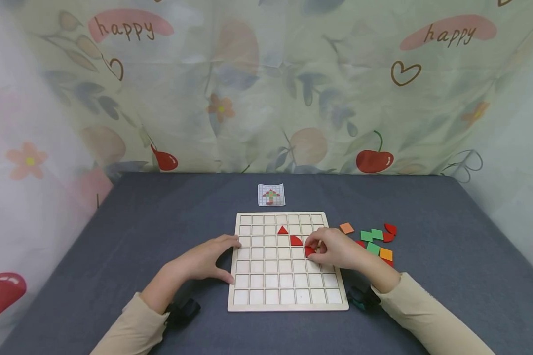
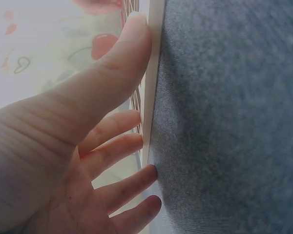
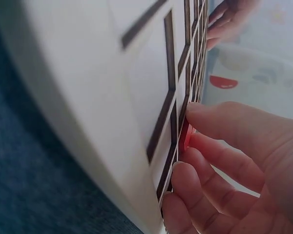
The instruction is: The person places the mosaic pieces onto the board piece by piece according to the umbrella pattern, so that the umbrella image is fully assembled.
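A pale wooden grid board [image 1: 288, 308] lies on the dark cloth. Near its right side my right hand [image 1: 337, 249] pinches a red tile [image 1: 309, 251] between thumb and fingers, down at a grid cell. In the right wrist view the red tile [image 3: 185, 137] shows edge-on, partly hidden by the thumb. A red triangle [image 1: 283, 230] and a red quarter-circle tile [image 1: 295, 240] sit in cells up and to the left of it. My left hand [image 1: 204, 259] rests at the board's left edge, thumb and fingers spread along it; the left wrist view shows the fingers [image 2: 122, 195] nearly straight.
Behind the board lies a small card [image 1: 271, 195] printed with a coloured pattern on a grid. Right of the board are several loose tiles, among them an orange tile [image 1: 347, 228], a green tile [image 1: 373, 248], a yellow-orange tile [image 1: 386, 254] and a red tile [image 1: 390, 229].
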The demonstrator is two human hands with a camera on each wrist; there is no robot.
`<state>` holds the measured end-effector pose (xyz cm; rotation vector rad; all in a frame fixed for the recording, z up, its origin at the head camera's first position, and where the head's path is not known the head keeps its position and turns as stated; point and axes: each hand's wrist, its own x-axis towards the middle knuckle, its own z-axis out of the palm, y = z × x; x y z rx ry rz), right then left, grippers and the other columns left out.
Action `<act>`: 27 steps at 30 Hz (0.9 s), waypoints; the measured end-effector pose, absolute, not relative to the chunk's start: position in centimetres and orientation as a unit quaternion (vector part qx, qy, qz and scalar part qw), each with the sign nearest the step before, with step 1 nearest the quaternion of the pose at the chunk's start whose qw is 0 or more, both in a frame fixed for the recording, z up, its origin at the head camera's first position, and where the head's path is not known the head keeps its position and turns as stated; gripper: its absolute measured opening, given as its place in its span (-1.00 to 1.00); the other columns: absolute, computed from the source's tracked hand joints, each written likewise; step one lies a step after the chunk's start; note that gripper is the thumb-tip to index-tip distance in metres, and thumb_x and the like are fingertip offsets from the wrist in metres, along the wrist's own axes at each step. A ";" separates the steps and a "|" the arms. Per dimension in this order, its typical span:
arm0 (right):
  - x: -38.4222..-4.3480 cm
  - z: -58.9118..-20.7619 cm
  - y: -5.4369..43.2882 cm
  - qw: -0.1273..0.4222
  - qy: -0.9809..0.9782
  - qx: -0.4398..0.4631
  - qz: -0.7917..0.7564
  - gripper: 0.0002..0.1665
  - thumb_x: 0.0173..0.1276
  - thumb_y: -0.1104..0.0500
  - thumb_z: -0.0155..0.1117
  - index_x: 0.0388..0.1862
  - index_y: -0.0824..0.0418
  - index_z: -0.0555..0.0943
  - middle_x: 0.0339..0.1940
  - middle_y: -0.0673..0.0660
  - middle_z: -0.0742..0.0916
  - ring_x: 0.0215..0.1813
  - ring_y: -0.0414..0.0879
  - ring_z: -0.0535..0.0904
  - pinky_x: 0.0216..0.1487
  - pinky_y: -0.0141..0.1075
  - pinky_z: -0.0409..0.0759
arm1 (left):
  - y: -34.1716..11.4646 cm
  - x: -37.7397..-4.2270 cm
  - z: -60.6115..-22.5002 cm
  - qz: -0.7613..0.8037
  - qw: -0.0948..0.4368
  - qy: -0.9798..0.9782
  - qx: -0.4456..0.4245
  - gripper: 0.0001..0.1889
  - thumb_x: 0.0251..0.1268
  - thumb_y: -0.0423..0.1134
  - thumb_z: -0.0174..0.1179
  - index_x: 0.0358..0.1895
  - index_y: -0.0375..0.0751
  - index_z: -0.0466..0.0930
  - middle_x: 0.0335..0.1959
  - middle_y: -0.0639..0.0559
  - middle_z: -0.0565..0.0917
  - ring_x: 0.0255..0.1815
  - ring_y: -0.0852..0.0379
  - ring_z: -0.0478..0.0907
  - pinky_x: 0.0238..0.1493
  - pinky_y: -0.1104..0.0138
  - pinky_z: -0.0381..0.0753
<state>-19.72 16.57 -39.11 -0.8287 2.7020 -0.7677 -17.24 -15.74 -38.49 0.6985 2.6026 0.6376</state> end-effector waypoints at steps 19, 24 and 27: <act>-20.9 -37.0 21.7 0.037 0.930 -0.209 -0.299 -0.73 0.21 0.19 0.32 -0.13 0.28 0.63 -0.34 0.07 0.65 -0.42 -0.19 0.46 -0.42 -0.40 0.48 | -15.8 -17.2 -38.4 0.227 0.183 0.922 0.253 -0.18 -0.09 0.01 0.43 0.27 -0.26 0.34 0.39 -0.19 0.27 0.41 -0.13 0.21 0.35 0.00 0.24; -21.4 -37.4 23.3 0.046 0.933 -0.193 -0.301 -0.73 0.22 0.18 0.31 -0.13 0.28 0.62 -0.34 0.09 0.67 -0.46 -0.21 0.48 -0.42 -0.41 0.48 | -15.8 -17.2 -38.4 0.227 0.183 0.923 0.253 -0.18 -0.09 0.01 0.42 0.28 -0.26 0.34 0.40 -0.18 0.27 0.41 -0.13 0.21 0.35 0.00 0.25; -21.7 -37.9 23.9 0.062 0.933 -0.193 -0.298 -0.71 0.19 0.19 0.33 -0.12 0.29 0.62 -0.33 0.11 0.68 -0.50 -0.23 0.47 -0.45 -0.42 0.48 | -15.8 -17.2 -38.4 0.228 0.182 0.922 0.253 -0.19 -0.09 0.01 0.43 0.27 -0.25 0.34 0.39 -0.19 0.27 0.41 -0.13 0.21 0.35 0.00 0.25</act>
